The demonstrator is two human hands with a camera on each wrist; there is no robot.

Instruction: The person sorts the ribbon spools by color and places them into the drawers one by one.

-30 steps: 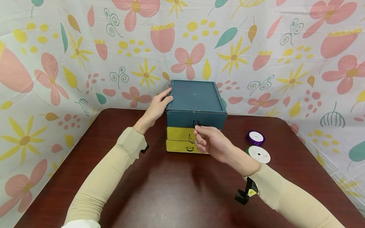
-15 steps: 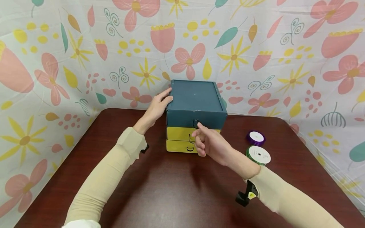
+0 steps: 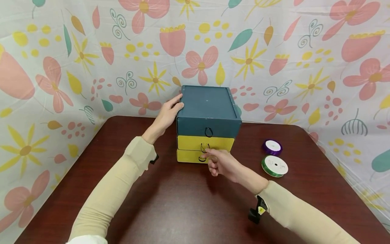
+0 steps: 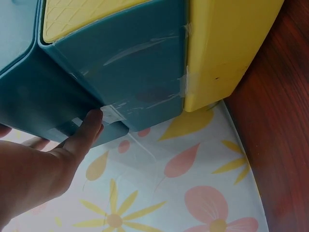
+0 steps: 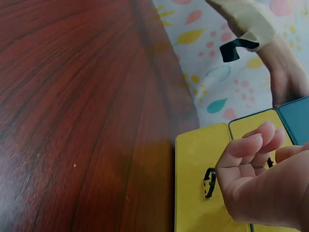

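Observation:
A small drawer cabinet stands on the table, with a dark teal top drawer [image 3: 223,127] above two yellow drawers. The middle drawer [image 3: 186,143] and bottom drawer [image 3: 186,156] each have a black ring or loop pull. My left hand [image 3: 167,115] rests against the cabinet's left upper side, fingers along it; in the left wrist view its thumb touches the teal side wall [image 4: 135,72]. My right hand [image 3: 223,164] is at the middle drawer's handle [image 3: 203,147], index fingertip and thumb right at the loop, other fingers curled. I cannot tell whether they pinch it.
To the right of the cabinet lie a purple ribbon spool [image 3: 272,147] and a green ribbon spool [image 3: 275,166]. The dark red wooden table [image 3: 170,203] meets a floral cloth backdrop [image 3: 122,61] behind and at both sides.
My right hand has let go of the teal drawer's handle and moved down to the middle yellow drawer's handle. The teal drawer's ring now hangs free. My left hand stays in place.

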